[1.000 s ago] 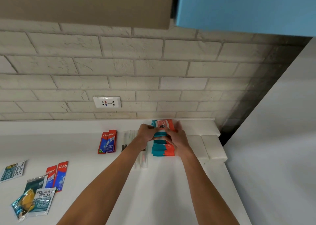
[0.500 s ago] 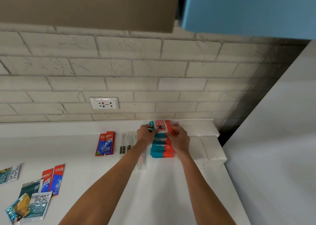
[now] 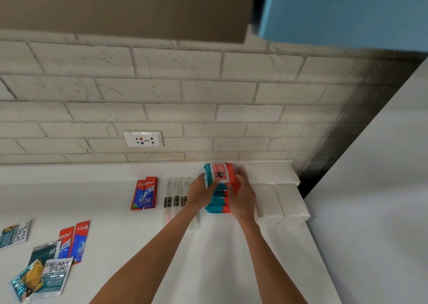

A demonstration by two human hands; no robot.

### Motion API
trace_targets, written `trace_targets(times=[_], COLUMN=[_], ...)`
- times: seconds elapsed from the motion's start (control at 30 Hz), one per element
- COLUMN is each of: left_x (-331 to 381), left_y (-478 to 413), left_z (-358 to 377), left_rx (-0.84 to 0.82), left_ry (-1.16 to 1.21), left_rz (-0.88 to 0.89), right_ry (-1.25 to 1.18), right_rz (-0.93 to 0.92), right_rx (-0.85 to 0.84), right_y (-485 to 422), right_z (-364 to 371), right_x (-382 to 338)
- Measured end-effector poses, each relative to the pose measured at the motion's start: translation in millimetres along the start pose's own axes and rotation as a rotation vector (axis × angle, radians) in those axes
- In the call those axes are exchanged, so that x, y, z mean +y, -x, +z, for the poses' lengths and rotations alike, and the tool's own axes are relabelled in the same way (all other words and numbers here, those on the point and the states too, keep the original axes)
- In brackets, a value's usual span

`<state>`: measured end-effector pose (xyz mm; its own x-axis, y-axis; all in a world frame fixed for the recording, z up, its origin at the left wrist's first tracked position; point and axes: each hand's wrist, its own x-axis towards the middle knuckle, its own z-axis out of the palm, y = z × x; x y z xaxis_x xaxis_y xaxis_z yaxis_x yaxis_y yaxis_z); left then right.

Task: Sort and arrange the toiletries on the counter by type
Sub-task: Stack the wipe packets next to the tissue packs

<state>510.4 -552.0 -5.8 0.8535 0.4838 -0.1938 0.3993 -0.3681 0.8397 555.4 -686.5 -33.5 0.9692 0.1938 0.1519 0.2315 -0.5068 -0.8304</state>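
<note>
A stack of teal-and-red wipe packs [image 3: 217,205] stands on the white counter [image 3: 115,202] near the back wall. My left hand [image 3: 201,193] and my right hand [image 3: 240,197] grip the top wipe pack [image 3: 221,174] from either side. Left of the stack lie clear-wrapped toothbrushes [image 3: 177,196], then two red-and-blue Colgate sachets [image 3: 144,196]. Two more Colgate sachets [image 3: 74,241] lie at the front left. Cream Silk sachets [image 3: 54,276] and a teal-and-yellow sachet [image 3: 26,283] overlap below them. Another Cream Silk sachet [image 3: 15,234] lies at the far left.
White tissue packs [image 3: 278,199] are lined up right of the wipes, up to the counter's right edge. A wall socket [image 3: 143,139] sits in the white brick wall. A brown cabinet [image 3: 125,7] and a blue cabinet [image 3: 347,12] hang overhead. A white surface [image 3: 370,211] rises at the right.
Both hands moved slightly toward the wall on the top wipe pack, uncovering its lid label. The view shifted a little; other items have not moved.
</note>
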Motion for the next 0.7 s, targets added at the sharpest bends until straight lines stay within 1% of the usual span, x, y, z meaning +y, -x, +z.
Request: trace_targets(times=[0.1,0.3,0.47,0.57,0.7], left_x=[-4,-7,-6,-9,-13], left_y=[4,7,14,16,22], left_z=[7,16,13,10,4], left_rx=[-0.066,-0.119,-0.137,-0.157,-0.200], left_ry=[0.010,0.035,0.061,0.067,0.070], left_rz=[-0.056,-0.090,-0.082,-0.052,-0.026], right_ry=[-0.012,-0.096,-0.194,-0.197,-0.196], right_rz=[-0.010,-0.008,0.013,0.027,0.016], right_rx=[-0.023,-0.016,-0.021,-0.028,-0.035], right_y=[5,10,13,14,15], right_z=[5,11,10,6,10], right_x=[6,13,8,6,19])
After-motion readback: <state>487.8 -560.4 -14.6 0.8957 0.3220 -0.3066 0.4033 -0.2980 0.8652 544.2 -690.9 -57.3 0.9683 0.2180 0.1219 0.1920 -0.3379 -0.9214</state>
